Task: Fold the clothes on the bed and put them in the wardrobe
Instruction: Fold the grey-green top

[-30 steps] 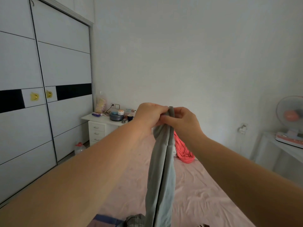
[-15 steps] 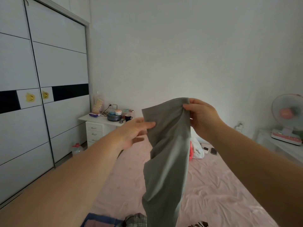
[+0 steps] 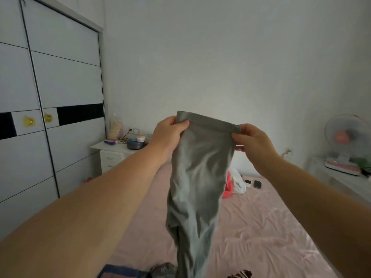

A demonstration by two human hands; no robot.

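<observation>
- Holding grey pants point(image 3: 197, 189) up by the waistband, out over the bed point(image 3: 261, 227).
- Left hand point(image 3: 168, 135) pinching one end of the band, thumb curled over the front; right hand point(image 3: 254, 143) pinching the other end, so both clamped on cloth, nothing slack.
- Hanging straight down from there, legs dropping out of view at the bottom edge, looking kinda twisted together lower down.
- Guessing this is the spread-it-out step, right before the first fold.
- Probably needing next: lining the legs up one on the other, then laying it flat on the sheet or folding in the air. Not letting either corner slip meanwhile.
- Further back: red and white clothes point(image 3: 233, 184) lying bunched near the head of the bed, still waiting.
- Way off left: wardrobe point(image 3: 60, 87), doors looking closed, so needing a free hand later.
</observation>
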